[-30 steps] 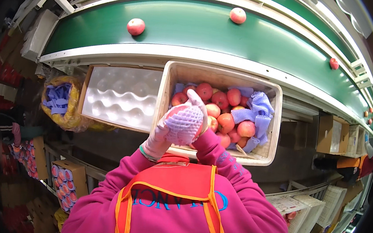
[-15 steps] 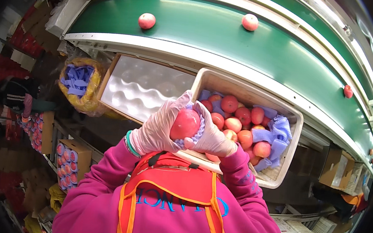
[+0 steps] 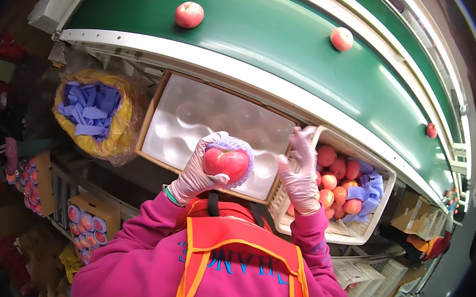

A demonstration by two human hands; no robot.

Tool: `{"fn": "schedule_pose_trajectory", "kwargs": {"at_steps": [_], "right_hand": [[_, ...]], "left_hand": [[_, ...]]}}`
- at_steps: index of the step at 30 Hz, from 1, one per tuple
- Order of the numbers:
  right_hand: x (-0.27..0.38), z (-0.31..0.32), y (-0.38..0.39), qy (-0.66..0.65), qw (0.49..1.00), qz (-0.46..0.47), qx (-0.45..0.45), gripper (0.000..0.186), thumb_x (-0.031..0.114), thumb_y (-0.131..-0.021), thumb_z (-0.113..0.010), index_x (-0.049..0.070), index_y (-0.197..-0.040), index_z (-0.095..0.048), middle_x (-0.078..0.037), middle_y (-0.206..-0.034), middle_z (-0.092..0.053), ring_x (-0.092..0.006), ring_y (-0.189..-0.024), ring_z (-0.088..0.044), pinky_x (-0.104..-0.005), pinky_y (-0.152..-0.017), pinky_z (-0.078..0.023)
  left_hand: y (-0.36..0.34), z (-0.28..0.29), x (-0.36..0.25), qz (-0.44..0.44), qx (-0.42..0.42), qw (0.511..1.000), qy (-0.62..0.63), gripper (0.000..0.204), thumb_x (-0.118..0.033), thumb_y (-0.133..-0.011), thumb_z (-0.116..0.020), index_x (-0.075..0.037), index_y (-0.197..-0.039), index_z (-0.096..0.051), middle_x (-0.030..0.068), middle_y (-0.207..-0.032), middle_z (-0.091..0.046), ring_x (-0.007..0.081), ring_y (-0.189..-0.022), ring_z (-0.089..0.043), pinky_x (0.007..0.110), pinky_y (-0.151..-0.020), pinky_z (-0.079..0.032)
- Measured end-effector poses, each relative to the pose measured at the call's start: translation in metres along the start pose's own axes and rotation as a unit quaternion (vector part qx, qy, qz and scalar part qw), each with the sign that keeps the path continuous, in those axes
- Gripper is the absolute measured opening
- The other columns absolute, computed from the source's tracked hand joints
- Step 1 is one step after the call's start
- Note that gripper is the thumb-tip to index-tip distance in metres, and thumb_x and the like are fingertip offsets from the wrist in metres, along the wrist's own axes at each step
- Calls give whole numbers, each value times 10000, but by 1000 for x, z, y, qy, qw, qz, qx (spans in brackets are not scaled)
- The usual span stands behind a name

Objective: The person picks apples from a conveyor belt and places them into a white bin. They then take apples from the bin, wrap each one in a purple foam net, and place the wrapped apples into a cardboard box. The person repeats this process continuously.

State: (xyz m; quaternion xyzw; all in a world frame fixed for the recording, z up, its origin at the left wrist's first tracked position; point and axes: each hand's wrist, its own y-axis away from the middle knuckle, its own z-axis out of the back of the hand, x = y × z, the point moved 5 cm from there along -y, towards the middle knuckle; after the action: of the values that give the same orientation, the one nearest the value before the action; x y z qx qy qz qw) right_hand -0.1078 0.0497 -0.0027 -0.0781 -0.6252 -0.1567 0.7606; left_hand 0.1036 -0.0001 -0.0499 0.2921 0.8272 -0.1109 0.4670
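Observation:
In my gloved left hand (image 3: 194, 170) rests a large red apple (image 3: 224, 164), partly wrapped in a purple foam net sleeve (image 3: 239, 174). This hand is over the near side of a cardboard box with a white moulded tray (image 3: 173, 105) whose round hollows show. My gloved right hand (image 3: 302, 177), fingers apart and holding nothing, hovers by the left wall of a cream plastic crate (image 3: 383, 214). Inside the crate are several red apples (image 3: 337, 168) and loose purple foam nets (image 3: 367, 189).
A green conveyor belt (image 3: 250, 21) crosses beyond the boxes, carrying a few apples. Left of the tray box stands a yellow plastic bag (image 3: 100, 148) of purple foam nets. A carton of sleeved apples (image 3: 110, 214) is at lower left. Another person's sleeve (image 3: 11, 148) shows far left.
My right hand has left the apple, moved right and opened. The left hand keeps the apple, which sits further left over the box. The view has shifted, and belt apples have moved slightly.

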Motion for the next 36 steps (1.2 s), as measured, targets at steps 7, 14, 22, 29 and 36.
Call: {"fn": "schedule_pose_trajectory", "kwargs": {"at_steps": [7,14,22,29,36], "right_hand": [[73,-137,-50,135,949,154,239,1126,162,-574,-865,52,-1477,-201,-202,-1394,-405,-354,-1290,-412,-399,-1051,-364],[11,-208,-55,129,955,57,263,1188,130,-525,-850,90,-1494,-163,-179,-1148,-567,-345,-1070,-564,-392,-922,-460],[-136,-246,-80,9,968,-101,-231,624,118,-628,-839,-38,-1130,-502,-100,-1014,-615,-179,-893,-620,-288,-801,-529],[-93,-314,-124,117,960,-190,-168,612,159,-773,-744,-51,-1263,-443,-218,-1141,-576,-286,-1025,-593,-358,-872,-481],[-88,-311,-111,261,965,10,10,602,98,-815,-629,-16,-1346,-370,-307,-1231,-477,-459,-1137,-480,-432,-967,-429]], "left_hand": [[-22,73,-36,26,31,999,-15,822,-182,-665,-862,-99,-1323,-375,91,-1357,-407,206,-1251,-427,355,-1042,-379],[-30,132,-6,157,82,984,7,775,-177,-712,-824,-84,-1339,-377,56,-1252,-500,188,-1204,-457,352,-1042,-369],[-60,210,27,-59,-199,935,-287,349,-143,-809,-720,-58,-1119,-586,114,-1138,-532,227,-1046,-524,327,-933,-449],[-116,278,22,1,-219,812,-540,475,-176,-906,-493,-108,-1370,-418,262,-1164,-534,432,-1076,-503,452,-897,-440],[-102,269,-21,40,-156,844,-511,401,-119,-897,-519,-44,-1290,-499,225,-1181,-571,396,-1128,-522,422,-934,-446]]}}
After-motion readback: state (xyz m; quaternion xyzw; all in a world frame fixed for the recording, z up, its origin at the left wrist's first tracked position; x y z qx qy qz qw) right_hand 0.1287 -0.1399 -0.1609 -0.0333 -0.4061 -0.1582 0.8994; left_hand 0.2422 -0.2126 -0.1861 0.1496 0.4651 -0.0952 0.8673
